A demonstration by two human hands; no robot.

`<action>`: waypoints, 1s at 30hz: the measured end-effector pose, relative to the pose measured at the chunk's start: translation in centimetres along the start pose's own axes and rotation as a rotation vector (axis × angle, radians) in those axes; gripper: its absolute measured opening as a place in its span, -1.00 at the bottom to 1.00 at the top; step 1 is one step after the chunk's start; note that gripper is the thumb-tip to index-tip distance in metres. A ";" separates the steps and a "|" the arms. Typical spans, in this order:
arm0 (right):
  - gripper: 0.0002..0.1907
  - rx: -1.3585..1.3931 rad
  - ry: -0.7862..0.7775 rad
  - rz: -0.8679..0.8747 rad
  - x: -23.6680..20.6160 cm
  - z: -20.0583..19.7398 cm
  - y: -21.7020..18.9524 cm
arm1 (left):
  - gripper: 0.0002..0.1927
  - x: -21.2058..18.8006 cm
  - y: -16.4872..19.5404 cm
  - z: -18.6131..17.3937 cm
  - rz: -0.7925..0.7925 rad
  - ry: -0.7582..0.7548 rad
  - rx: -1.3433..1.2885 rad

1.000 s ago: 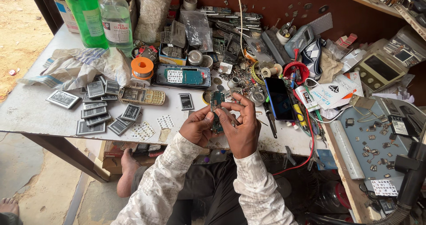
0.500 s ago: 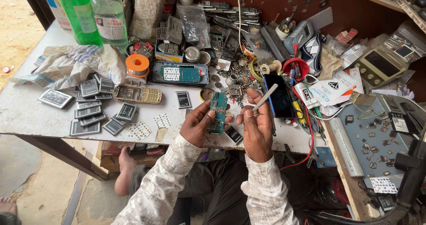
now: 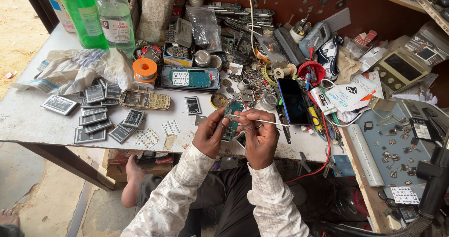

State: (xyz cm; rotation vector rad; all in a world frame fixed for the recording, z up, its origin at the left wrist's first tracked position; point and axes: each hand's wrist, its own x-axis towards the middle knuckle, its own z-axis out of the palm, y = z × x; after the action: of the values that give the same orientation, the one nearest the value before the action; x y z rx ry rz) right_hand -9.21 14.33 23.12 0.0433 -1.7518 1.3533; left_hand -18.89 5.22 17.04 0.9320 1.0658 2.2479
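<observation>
Just above the near edge of the table (image 3: 28, 120), a small green circuit board (image 3: 230, 120) sits upright in the left hand (image 3: 210, 135), fingers closed round its lower half. The right hand (image 3: 260, 136) pinches a thin white stick (image 3: 259, 120) (its far end pointing right), whose tip touches the board. Just beside them lies a dark phone (image 3: 292, 101); farther left, an opened keypad handset (image 3: 145, 100) and scattered flat batteries (image 3: 96, 120).
</observation>
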 end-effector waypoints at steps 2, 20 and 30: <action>-0.83 -0.031 0.005 -0.009 -0.1 0.1 0.0 | -0.56 -0.1 0.4 0.2 -0.026 0.002 -0.018; -0.83 -0.101 -0.027 -0.025 0.1 0.3 -0.4 | -0.57 0.0 0.3 0.2 -0.023 0.038 0.058; -0.84 -0.116 -0.051 -0.015 0.2 0.1 -0.3 | -0.55 0.0 -0.6 -0.2 -0.024 0.044 0.030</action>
State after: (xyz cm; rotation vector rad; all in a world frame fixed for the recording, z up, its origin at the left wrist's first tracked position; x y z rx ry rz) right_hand -9.21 14.18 23.47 0.0272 -1.8654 1.2475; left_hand -18.99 5.46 16.43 0.8808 1.1271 2.2484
